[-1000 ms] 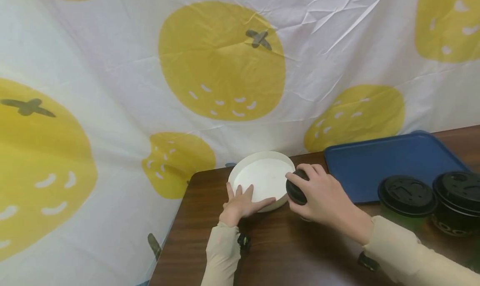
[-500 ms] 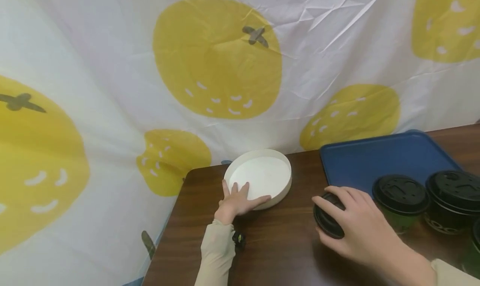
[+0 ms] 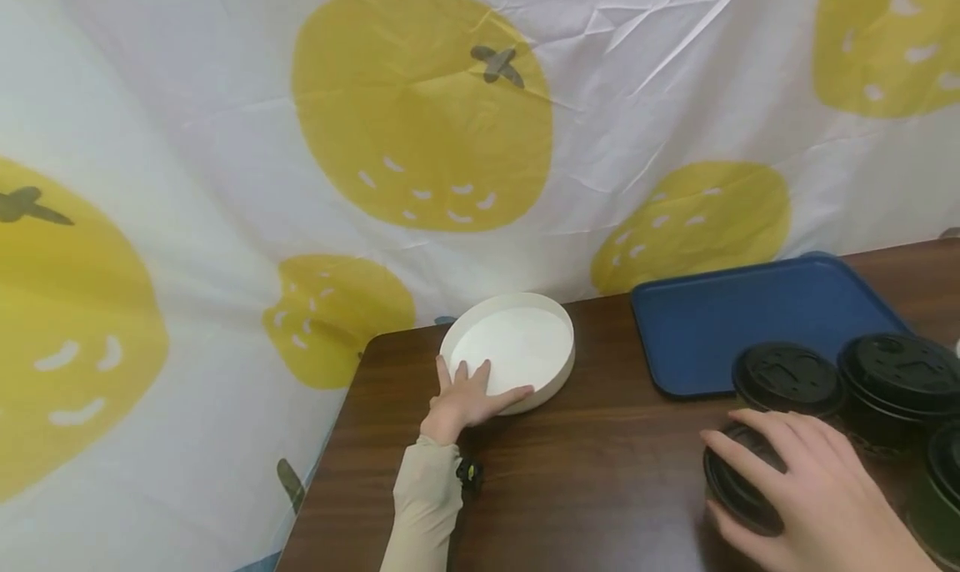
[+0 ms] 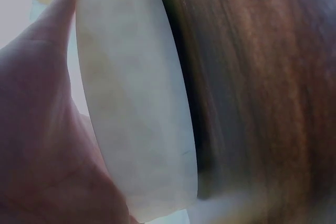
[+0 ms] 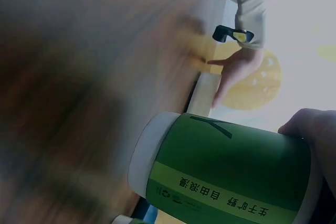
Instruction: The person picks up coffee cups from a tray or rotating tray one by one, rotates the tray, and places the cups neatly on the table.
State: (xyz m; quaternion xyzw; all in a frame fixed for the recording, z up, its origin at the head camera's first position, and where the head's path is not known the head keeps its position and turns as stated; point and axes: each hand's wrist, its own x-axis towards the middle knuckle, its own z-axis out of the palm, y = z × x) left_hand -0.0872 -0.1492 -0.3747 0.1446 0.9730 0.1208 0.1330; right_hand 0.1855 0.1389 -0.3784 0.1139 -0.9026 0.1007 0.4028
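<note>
My left hand (image 3: 461,405) rests on the near left rim of a round white tray (image 3: 525,338), its fingers straight and spread. The left wrist view shows the tray's pale side wall (image 4: 136,103) with the hand against it. My right hand (image 3: 817,480) grips a lidded paper coffee cup by its upper end; the black lid (image 3: 738,493) shows in the head view. In the right wrist view the green cup body (image 5: 231,166) carries printed characters and has a white band at its base. That hand covers part of the lid.
Other black-lidded cups stand close to my right hand: one (image 3: 787,376) behind it, a larger one (image 3: 900,372), and one (image 3: 947,472) at the right edge. A blue tray (image 3: 750,313) lies at the back of the wooden table (image 3: 585,472), before a patterned cloth (image 3: 570,138).
My right hand has carried the cup from beside the white tray rightward and nearer to me, toward the other cups. The left hand stays on the white tray.
</note>
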